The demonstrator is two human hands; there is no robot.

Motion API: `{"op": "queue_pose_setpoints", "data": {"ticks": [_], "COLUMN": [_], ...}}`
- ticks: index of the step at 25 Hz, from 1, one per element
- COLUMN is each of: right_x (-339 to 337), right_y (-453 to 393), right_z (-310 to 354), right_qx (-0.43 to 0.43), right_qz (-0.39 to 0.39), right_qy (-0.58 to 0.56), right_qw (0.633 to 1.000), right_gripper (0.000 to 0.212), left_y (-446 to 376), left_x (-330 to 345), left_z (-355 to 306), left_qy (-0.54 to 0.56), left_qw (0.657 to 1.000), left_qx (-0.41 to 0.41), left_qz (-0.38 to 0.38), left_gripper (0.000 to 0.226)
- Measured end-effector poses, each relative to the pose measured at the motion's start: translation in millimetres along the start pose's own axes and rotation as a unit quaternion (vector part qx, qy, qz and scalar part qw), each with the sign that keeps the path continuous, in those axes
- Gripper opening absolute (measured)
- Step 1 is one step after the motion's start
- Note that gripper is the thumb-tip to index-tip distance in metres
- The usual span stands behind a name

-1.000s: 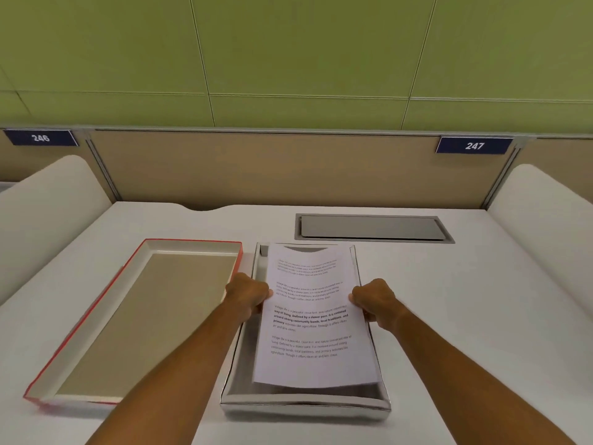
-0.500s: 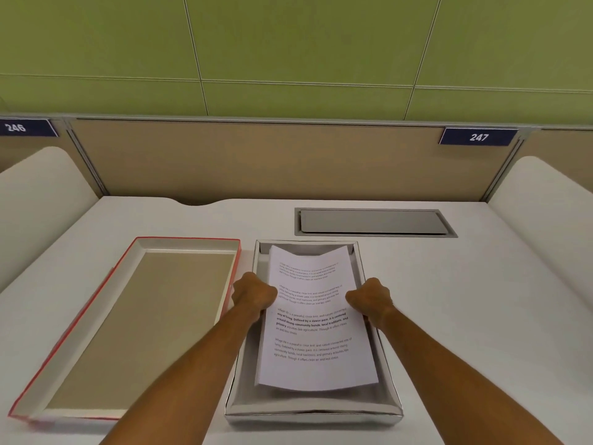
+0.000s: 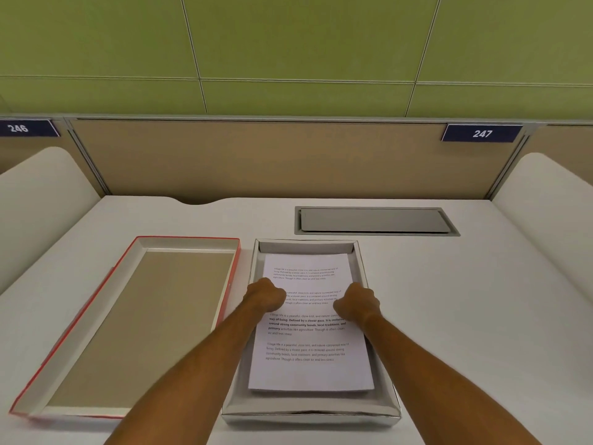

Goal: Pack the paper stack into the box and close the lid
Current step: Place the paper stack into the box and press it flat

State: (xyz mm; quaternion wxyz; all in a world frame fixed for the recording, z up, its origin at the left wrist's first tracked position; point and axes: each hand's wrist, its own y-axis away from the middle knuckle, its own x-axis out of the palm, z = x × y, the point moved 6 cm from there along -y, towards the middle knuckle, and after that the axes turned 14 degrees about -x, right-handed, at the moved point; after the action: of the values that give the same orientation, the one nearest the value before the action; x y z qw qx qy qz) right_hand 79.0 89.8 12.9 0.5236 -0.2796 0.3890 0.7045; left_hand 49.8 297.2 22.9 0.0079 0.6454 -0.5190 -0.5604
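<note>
A white paper stack [image 3: 309,342] with printed text lies flat inside the silver box [image 3: 308,412] in the middle of the desk. My left hand [image 3: 264,295] rests curled on the stack's left edge and my right hand [image 3: 357,301] on its right edge, both inside the box walls. The fingers are hidden under the knuckles. The red-edged lid [image 3: 134,322] lies upside down to the left of the box, its tan inside facing up.
A grey cable hatch [image 3: 375,220] is set into the white desk [image 3: 465,316] behind the box. Tan partition panels with number signs 246 and 247 close off the back. White rounded dividers [image 3: 552,220] stand at both sides.
The stack, held bowed above the box a second ago, has come down and now lies flat inside it. Both hands went down with it and moved closer together.
</note>
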Motion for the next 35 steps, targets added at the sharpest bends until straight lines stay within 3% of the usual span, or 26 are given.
{"op": "queue_pose_setpoints", "data": {"ticks": [4,8,10,16,19,25,35], "right_x": [3,0,-2,20,33,43,42], "right_y": [3,9,15,63,87,104,107], "right_z": [6,8,9,2,-7,-8,-10], "right_qx": [-0.019,-0.03,-0.042,-0.119,-0.128,-0.143,-0.14], "right_qz": [0.008,0.014,0.021,0.153,0.215,0.179,0.149], "right_qy": [-0.008,-0.025,-0.027,0.022,0.073,0.17,0.152], "right_qw": [1.0,0.999,0.999,0.981,0.965,0.958,0.967], "right_gripper": [0.012,0.014,0.017,0.112,0.133,0.115,0.107], "left_y": [6,10,13,32,45,55,55], "left_x": [5,4,5,36,54,68,66], "left_z": [-1,3,8,42,67,79,81], "left_qy": [-0.006,0.029,0.041,-0.087,-0.152,-0.177,-0.165], "left_qw": [1.0,0.999,0.999,0.993,0.984,0.98,0.983], "left_qx": [-0.005,-0.009,-0.008,0.061,0.072,0.091,0.082], "left_qz": [0.017,0.017,0.025,0.057,0.057,-0.003,-0.009], "left_gripper": [0.039,0.029,0.047,0.131,0.145,0.127,0.119]}}
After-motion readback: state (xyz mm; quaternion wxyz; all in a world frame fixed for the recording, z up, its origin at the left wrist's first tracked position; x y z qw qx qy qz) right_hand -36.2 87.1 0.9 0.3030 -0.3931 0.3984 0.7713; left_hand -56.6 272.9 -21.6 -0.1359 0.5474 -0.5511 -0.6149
